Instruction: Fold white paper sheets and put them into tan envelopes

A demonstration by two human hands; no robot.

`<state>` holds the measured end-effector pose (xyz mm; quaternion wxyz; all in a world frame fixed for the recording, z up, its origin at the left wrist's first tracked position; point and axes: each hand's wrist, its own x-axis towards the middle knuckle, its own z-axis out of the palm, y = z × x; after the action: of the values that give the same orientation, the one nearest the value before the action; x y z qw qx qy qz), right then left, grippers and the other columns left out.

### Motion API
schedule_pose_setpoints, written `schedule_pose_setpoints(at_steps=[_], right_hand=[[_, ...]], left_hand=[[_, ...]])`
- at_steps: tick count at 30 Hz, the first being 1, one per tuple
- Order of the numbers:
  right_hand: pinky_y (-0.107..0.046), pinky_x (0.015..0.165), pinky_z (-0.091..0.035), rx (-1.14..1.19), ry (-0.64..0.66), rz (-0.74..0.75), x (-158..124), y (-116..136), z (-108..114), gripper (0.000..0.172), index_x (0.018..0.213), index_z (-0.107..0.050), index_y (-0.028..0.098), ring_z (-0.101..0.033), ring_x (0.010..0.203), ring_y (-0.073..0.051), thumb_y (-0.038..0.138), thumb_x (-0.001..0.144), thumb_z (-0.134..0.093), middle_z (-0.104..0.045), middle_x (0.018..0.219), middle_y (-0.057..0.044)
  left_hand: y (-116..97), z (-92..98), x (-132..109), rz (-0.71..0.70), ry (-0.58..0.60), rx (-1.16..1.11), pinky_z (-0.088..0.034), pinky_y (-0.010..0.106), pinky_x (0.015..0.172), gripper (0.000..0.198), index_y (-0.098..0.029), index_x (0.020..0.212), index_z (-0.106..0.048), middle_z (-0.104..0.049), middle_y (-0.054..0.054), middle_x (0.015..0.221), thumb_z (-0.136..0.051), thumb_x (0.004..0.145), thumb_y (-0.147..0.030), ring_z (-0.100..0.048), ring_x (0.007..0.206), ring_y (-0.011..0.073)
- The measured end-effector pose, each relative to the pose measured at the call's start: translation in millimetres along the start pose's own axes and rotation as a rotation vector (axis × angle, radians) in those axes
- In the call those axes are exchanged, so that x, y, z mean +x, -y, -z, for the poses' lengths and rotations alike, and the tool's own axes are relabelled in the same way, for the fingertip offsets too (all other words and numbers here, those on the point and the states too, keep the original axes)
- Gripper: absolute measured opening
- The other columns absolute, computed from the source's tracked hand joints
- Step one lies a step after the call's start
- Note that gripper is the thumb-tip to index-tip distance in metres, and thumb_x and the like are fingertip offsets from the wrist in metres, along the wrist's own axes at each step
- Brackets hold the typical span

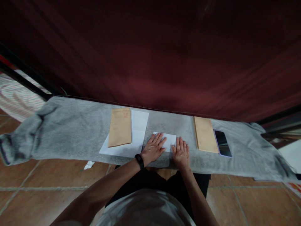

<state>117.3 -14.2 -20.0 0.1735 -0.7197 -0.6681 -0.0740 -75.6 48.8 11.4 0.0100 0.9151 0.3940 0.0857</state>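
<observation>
A small white paper [168, 142] lies on the grey cloth [77, 131] in front of me. My left hand [154, 148], with a black band on its wrist, rests flat with spread fingers over the paper's left side. My right hand [181, 153] lies palm down at the paper's right edge, its fingers stretched out and the thumb touching the paper. To the left, a brown envelope [119, 128] sits on larger white sheets [139, 128]. Further right is a stack of brown envelopes [205, 134].
A phone [223, 143] lies just right of the envelope stack. Behind the cloth-covered surface rises a dark red panel [150, 69]. Striped fabric [20, 94] is at the far left. A crumpled white scrap [89, 164] lies on the tiled floor.
</observation>
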Motion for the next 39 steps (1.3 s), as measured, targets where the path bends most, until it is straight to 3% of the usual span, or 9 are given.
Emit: schedule_pose_setpoints(at_steps=[10,14,20,25,27,31,33,36,39], right_hand=[[-0.047,0.090,-0.046,0.195,0.007,-0.226,15,18,8,0.038,0.121,-0.060,0.011,-0.059,0.101,-0.032,0.035,0.096,-0.045,-0.064,0.106,-0.018],[-0.039,0.085,-0.049,0.388,0.023,-0.265,24,15,9,0.032,0.112,-0.062,0.013,-0.063,0.092,-0.026,0.033,0.093,-0.045,-0.068,0.098,-0.013],[-0.030,0.063,-0.048,0.622,0.012,-0.361,25,16,15,0.029,0.083,-0.066,0.018,-0.063,0.065,-0.020,0.037,0.091,-0.046,-0.068,0.071,-0.005],[-0.027,0.062,-0.051,0.699,-0.137,-0.411,28,28,43,0.029,0.097,-0.065,0.018,-0.067,0.067,-0.018,0.035,0.097,-0.043,-0.071,0.078,-0.004],[-0.029,0.069,-0.053,0.624,-0.203,-0.349,30,36,61,0.027,0.102,-0.066,0.019,-0.068,0.076,-0.019,0.033,0.099,-0.043,-0.072,0.088,-0.006],[-0.033,0.090,-0.052,0.410,-0.175,0.014,31,58,87,0.026,0.113,-0.065,0.022,-0.065,0.101,-0.020,0.022,0.100,-0.043,-0.070,0.108,-0.007],[-0.035,0.097,-0.050,0.378,-0.128,0.173,29,68,91,0.029,0.121,-0.063,0.022,-0.062,0.109,-0.020,0.020,0.099,-0.044,-0.068,0.117,-0.008],[-0.039,0.106,-0.046,0.429,-0.048,0.256,23,74,87,0.035,0.132,-0.058,0.019,-0.058,0.118,-0.021,0.029,0.099,-0.049,-0.065,0.126,-0.010],[-0.037,0.108,-0.045,0.508,0.036,0.244,15,69,74,0.038,0.134,-0.057,0.020,-0.056,0.123,-0.020,0.033,0.100,-0.049,-0.063,0.132,-0.008]], left_hand=[[-3,-5.6,4,0.012,-0.003,-0.009,-0.021,0.051,0.121,0.058,-0.020,0.148,-0.044,-0.036,0.013,0.160,-0.046,0.098,-0.048,-0.031,0.149,0.0269],[-4,-4.3,5,0.021,-0.001,-0.005,-0.023,0.050,0.121,0.058,-0.020,0.149,-0.043,-0.035,0.013,0.160,-0.047,0.098,-0.048,-0.030,0.149,0.0269],[2,-2.2,-4,-0.001,-0.095,-0.077,-0.028,0.050,0.120,0.055,-0.019,0.149,-0.042,-0.038,0.014,0.159,-0.045,0.100,-0.043,-0.033,0.148,0.0271],[3,3.5,-4,0.125,-0.231,-0.404,-0.030,0.052,0.121,0.056,-0.015,0.153,-0.034,-0.038,0.016,0.159,-0.039,0.102,-0.038,-0.031,0.149,0.0264],[-5,13.6,1,0.282,-0.267,-0.690,-0.035,0.048,0.119,0.058,-0.018,0.153,-0.034,-0.037,0.014,0.159,-0.038,0.102,-0.044,-0.034,0.147,0.0247],[-26,39.1,15,0.499,-0.263,-1.412,-0.054,0.038,0.099,0.060,-0.021,0.141,-0.049,-0.059,0.013,0.141,-0.032,0.099,-0.061,-0.060,0.126,0.0220],[-31,45.7,21,0.586,-0.252,-1.682,-0.057,0.036,0.090,0.062,-0.018,0.127,-0.059,-0.069,0.013,0.125,-0.046,0.090,-0.067,-0.068,0.111,0.0228],[-27,41.5,21,0.747,-0.276,-1.773,-0.057,0.035,0.085,0.054,-0.017,0.104,-0.065,-0.075,0.009,0.104,-0.074,0.070,-0.057,-0.072,0.096,0.0230],[-13,26.4,17,0.763,-0.269,-1.623,-0.057,0.037,0.083,0.038,-0.018,0.090,-0.066,-0.076,0.007,0.091,-0.073,0.068,-0.048,-0.072,0.087,0.0234]])
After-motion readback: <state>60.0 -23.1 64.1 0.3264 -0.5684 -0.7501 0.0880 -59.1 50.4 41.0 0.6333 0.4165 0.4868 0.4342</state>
